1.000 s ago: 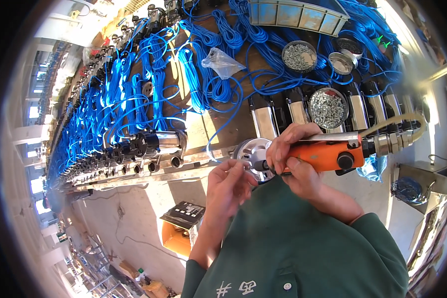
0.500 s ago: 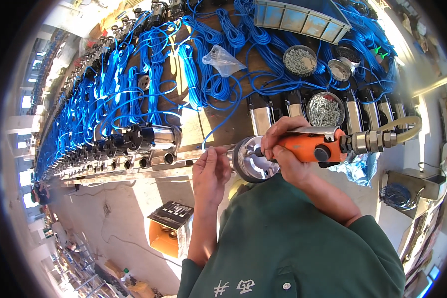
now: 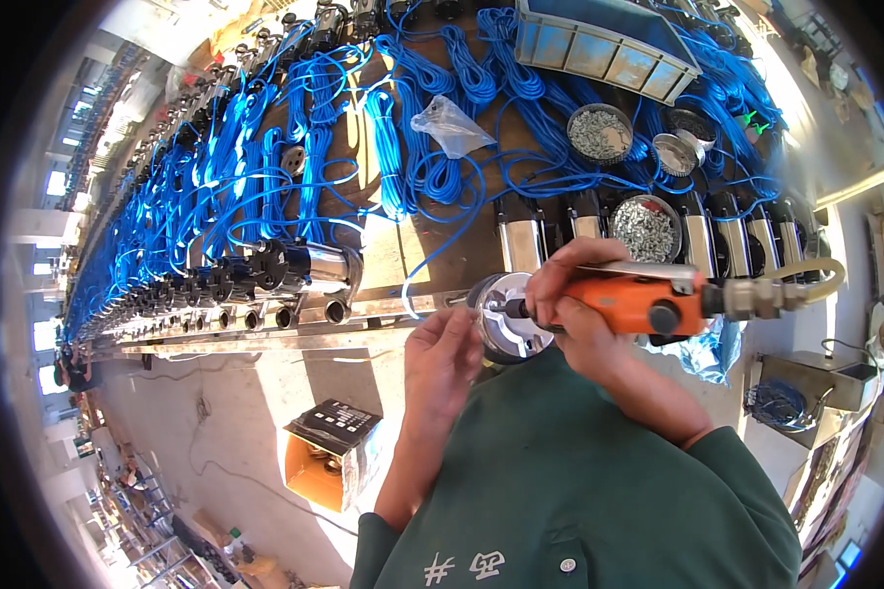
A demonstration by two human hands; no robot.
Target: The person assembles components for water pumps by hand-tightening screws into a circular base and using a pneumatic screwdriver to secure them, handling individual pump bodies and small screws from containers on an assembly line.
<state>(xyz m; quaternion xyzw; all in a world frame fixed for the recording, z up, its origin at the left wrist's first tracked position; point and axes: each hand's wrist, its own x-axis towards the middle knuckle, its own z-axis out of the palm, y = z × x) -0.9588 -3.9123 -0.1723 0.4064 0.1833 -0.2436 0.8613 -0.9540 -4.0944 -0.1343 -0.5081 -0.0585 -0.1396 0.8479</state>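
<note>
My right hand [image 3: 587, 304] is wrapped around an orange air screwdriver [image 3: 634, 306], whose bit points left into the round end of a silver metal cylinder [image 3: 509, 344] in front of my body. A pale hose [image 3: 820, 285] leaves the tool's right end through metal fittings. Beside the bit tip, the thumb and fingers of my left hand [image 3: 440, 368] are pinched together at the cylinder's left rim. Whatever they hold, if anything, is too small to make out. A blue cable [image 3: 432, 257] with a white end runs down close to that hand.
Coiled blue cables [image 3: 383, 147] and rows of silver-and-black cylinders [image 3: 304, 265] cover the bench. Bowls of small metal fasteners [image 3: 646, 228] and a grey-blue crate [image 3: 609, 49] lie beyond my right hand. An open cardboard box [image 3: 314, 471] stands on the floor at left.
My left hand has moved right, from beside the cable's end to the bit tip at the cylinder's rim. The air screwdriver has shifted slightly right and down, still in my right hand.
</note>
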